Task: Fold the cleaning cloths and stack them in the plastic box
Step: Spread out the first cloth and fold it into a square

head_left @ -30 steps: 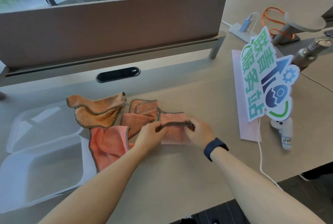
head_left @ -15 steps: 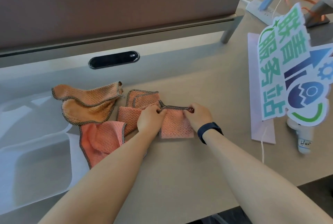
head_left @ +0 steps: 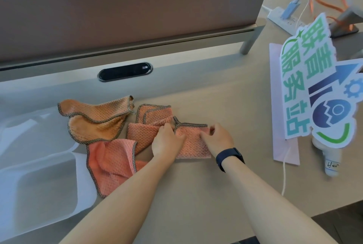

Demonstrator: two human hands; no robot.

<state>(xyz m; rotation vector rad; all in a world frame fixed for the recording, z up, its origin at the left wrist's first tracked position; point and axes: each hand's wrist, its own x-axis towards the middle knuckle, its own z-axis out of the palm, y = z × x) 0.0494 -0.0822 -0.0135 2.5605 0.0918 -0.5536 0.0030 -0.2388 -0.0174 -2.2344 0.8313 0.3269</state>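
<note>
A small pink cleaning cloth (head_left: 193, 143), folded into a rectangle, lies flat on the desk. My left hand (head_left: 166, 141) presses on its left edge and my right hand (head_left: 217, 138) rests on its right part, fingers curled onto the fabric. To the left lie more cloths: a crumpled orange cloth (head_left: 96, 120), a loose pink cloth (head_left: 110, 163), and a partly folded pink cloth (head_left: 149, 124) behind my left hand. The clear plastic box (head_left: 37, 186) stands open at the far left with its lid (head_left: 29, 132) behind it.
A brown desk divider (head_left: 127, 8) runs along the back above a black cable slot (head_left: 124, 71). At the right a coloured sign (head_left: 318, 90) stands over a pink sheet (head_left: 280, 106) and a white bottle (head_left: 332, 163). A power strip (head_left: 282, 18) lies further back.
The far edge of the pink cloth has come down flat. Both hands slid from pinching its top corners to pressing on the folded cloth. The view dipped toward the desk.
</note>
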